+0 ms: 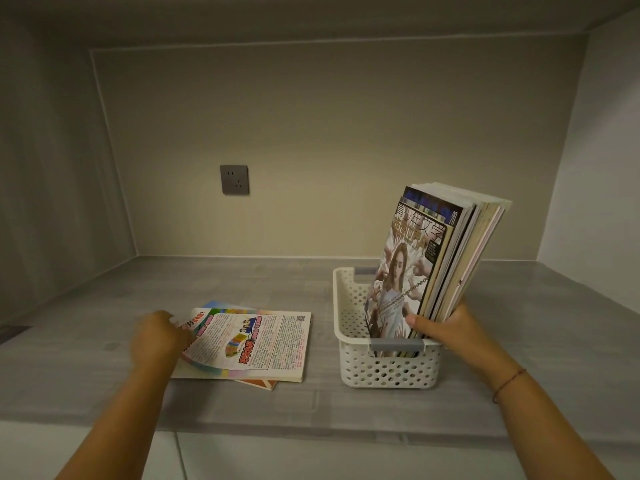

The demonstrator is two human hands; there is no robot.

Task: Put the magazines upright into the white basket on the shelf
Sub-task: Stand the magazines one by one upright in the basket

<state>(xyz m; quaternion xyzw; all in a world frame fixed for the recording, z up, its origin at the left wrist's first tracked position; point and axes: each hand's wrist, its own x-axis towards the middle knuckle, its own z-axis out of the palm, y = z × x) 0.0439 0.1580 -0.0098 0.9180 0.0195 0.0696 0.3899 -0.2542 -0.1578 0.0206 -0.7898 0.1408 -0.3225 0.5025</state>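
A white perforated basket [353,327] with grey handles stands on the shelf, right of centre. Several magazines [440,258] stand upright in it, leaning to the right, the front cover showing a woman. My right hand [446,329] grips the lower edge of this bundle at the basket's near right corner. To the left, a small stack of magazines [256,344] lies flat on the shelf, the top one with a colourful printed page up. My left hand [157,337] rests on the stack's left edge, fingers curled at the top magazine's corner, which looks slightly lifted.
The grey shelf surface [104,358] sits in a recess with walls left, right and behind. A grey wall socket [234,179] is on the back wall. The shelf's front edge [311,431] runs across below my forearms.
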